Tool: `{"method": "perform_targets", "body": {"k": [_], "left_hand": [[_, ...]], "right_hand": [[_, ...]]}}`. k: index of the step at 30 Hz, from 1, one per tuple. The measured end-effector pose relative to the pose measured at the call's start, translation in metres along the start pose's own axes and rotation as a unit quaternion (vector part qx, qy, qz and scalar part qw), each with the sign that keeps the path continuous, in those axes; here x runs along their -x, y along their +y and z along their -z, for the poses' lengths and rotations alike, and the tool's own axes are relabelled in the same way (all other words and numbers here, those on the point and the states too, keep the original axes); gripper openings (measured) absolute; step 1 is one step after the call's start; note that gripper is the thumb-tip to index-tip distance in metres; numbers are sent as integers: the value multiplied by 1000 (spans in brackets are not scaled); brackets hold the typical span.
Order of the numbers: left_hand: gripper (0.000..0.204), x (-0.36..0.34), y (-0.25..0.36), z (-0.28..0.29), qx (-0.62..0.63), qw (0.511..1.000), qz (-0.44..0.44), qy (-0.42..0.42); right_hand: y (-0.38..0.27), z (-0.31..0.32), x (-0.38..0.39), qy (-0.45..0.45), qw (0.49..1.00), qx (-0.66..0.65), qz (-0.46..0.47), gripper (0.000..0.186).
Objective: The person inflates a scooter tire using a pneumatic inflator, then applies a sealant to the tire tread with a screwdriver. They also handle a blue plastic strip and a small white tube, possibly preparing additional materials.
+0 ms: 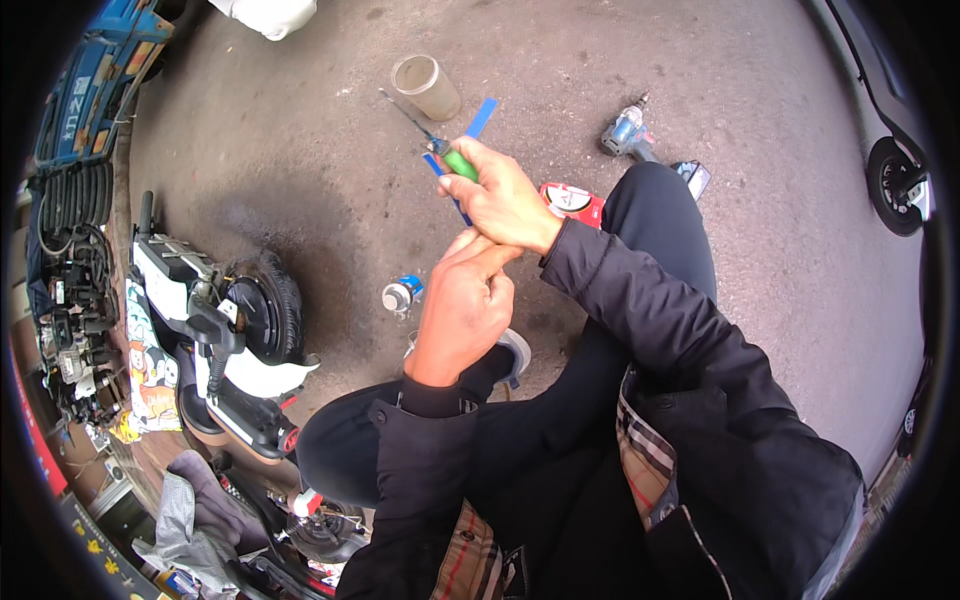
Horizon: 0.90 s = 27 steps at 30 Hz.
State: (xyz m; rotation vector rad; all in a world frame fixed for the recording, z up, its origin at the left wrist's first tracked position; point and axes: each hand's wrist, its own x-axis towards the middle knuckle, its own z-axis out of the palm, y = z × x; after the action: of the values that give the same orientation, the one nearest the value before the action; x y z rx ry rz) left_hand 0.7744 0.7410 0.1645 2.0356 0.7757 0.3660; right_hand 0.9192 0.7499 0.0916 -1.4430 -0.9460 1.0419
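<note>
There is one view only, from a wide fisheye camera on the person's head, looking steeply down past the dark-sleeved forearms that come in from the lower edge. It sits close to the left hand (462, 310) and right hand (503, 200), and straight edges bend toward the dark rim around the concrete floor (760, 110).
</note>
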Motion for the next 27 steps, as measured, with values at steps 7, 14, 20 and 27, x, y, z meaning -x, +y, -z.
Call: {"method": "perform_targets", "body": {"k": [7, 14, 20, 27], "left_hand": [[49, -8, -4, 12, 457, 873, 120, 124], [63, -5, 9, -15, 571, 803, 163, 49], [53, -10, -5, 20, 523, 829, 31, 197], [54, -21, -10, 39, 216, 930, 236, 184]], "right_hand": [[21, 24, -28, 108, 991, -80, -16, 16], [17, -2, -13, 112, 988, 60, 92, 18], [31, 36, -46, 118, 965, -219, -80, 13], [-21, 29, -27, -14, 917, -381, -116, 21]]}}
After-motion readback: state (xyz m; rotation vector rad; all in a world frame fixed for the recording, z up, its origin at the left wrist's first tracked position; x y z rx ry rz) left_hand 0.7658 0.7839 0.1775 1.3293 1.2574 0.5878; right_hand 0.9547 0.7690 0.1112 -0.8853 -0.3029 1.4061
